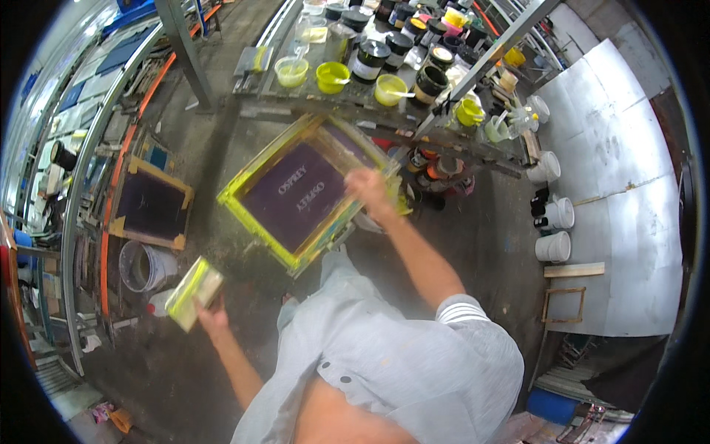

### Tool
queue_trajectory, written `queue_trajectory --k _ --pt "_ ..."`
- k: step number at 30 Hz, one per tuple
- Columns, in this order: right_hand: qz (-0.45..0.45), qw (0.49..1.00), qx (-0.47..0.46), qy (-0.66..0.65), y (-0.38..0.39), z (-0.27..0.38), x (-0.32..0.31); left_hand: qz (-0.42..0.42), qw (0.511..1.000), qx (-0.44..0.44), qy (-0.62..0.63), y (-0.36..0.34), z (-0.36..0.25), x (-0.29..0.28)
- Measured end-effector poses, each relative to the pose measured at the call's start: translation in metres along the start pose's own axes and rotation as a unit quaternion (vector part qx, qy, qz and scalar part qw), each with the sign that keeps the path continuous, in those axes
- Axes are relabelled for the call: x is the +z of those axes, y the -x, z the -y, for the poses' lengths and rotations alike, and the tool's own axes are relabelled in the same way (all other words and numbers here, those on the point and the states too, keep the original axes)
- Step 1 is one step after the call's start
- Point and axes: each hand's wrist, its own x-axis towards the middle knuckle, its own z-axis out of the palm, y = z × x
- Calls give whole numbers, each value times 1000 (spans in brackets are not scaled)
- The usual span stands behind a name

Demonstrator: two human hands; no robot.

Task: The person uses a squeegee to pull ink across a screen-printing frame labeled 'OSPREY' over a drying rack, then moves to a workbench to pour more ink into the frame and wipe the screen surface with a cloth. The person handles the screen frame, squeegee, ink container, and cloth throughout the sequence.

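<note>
A screen printing frame (255, 235), smeared with yellow-green ink along its edges, is tilted in front of me. Its dark purple mesh (285, 200) carries pale lettering. My right hand (367, 194) is closed at the frame's right side bar, fingers blurred and partly hidden. Off to the left, my left hand (212, 314) grips a squeegee (194, 292), a short wide block with a yellow-green stripe of ink along it. That hand is well apart from the frame.
Ahead stands a bench (259, 109) crowded with ink jars and yellow-green tubs (333, 77). Left are a white bucket (148, 265), another dark screen (151, 203) and a long metal rack (78, 244). White buckets (553, 246) line the pale panels (621, 244) at right.
</note>
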Motion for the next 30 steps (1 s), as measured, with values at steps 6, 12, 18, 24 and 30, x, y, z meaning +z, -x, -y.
queue_trajectory --k 6,12,18,24,30 --pt "-307 821 -217 429 -224 173 -172 -121 987 100 40 20 4 -75" --pt "-114 786 193 577 -402 132 -280 -251 960 88 84 65 95 -47" --pt "95 699 203 679 -480 65 -316 -313 938 128 74 129 143 -38" --pt "153 632 290 702 -498 41 -305 -284 942 165 67 163 183 -51" --pt "158 623 305 703 -495 45 -296 -298 933 162 123 142 201 -54"
